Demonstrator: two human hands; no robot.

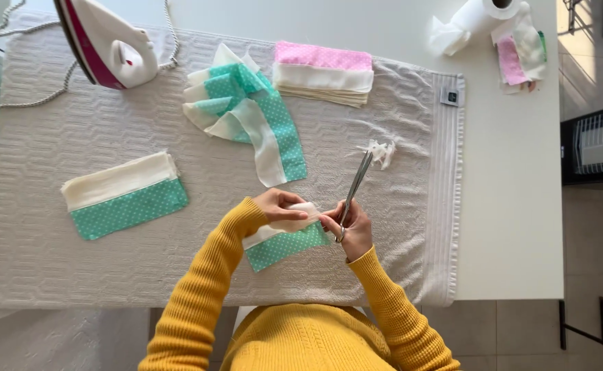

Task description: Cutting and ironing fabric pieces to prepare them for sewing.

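A white table on tiled floor carries a grey towel; her left hand pinches a teal-and-cream fabric piece, her right hand grips closed scissors.

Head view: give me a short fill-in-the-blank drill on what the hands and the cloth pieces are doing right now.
1. The right hand holds a pair of ____, blades pointing away from the person.
2. The left hand grips a folded cloth piece that is cream and ____ with white dots.
3. The iron stands at the towel's far ____ corner.
4. The neat stack of cloth beyond the loose pile has a ____ top band.

Missing words: scissors; teal; left; pink
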